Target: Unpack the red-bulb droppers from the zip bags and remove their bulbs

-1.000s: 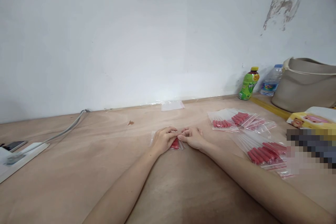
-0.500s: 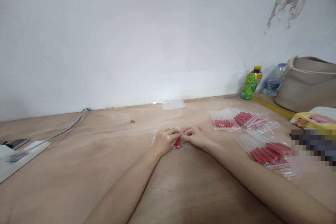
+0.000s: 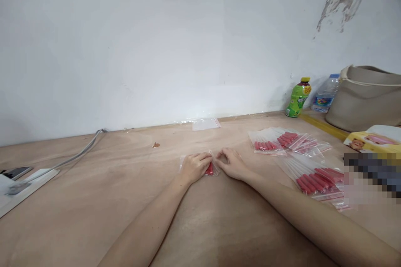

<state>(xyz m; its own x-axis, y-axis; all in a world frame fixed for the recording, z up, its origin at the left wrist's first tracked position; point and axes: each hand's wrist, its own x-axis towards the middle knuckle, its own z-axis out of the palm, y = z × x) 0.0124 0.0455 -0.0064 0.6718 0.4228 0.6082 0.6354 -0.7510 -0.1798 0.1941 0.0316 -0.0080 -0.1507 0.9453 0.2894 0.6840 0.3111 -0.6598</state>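
A small clear zip bag (image 3: 214, 171) with something red inside lies on the wooden table in front of me. My left hand (image 3: 196, 167) presses over it with closed fingers and covers most of it. On the bag's right edge, the thumb and fingertips of my right hand (image 3: 232, 164) come together in a pinch. To the right lie filled zip bags (image 3: 266, 145), each showing a row of red sticks. Closer to me on that side are more filled bags (image 3: 316, 181) with the same red sticks.
A flat clear bag (image 3: 205, 124) lies by the wall. At the back right stand a green bottle (image 3: 297, 99), a water bottle (image 3: 323, 96) and a grey-beige bucket (image 3: 360, 102). A yellow package (image 3: 369, 139) is at the right. A cable (image 3: 81, 152) and a phone (image 3: 19, 172) are at the left.
My right hand's fingers have curled into a rounder pinch and sit closer to the bag's right edge. My left hand stays on the bag. The view has shifted slightly.
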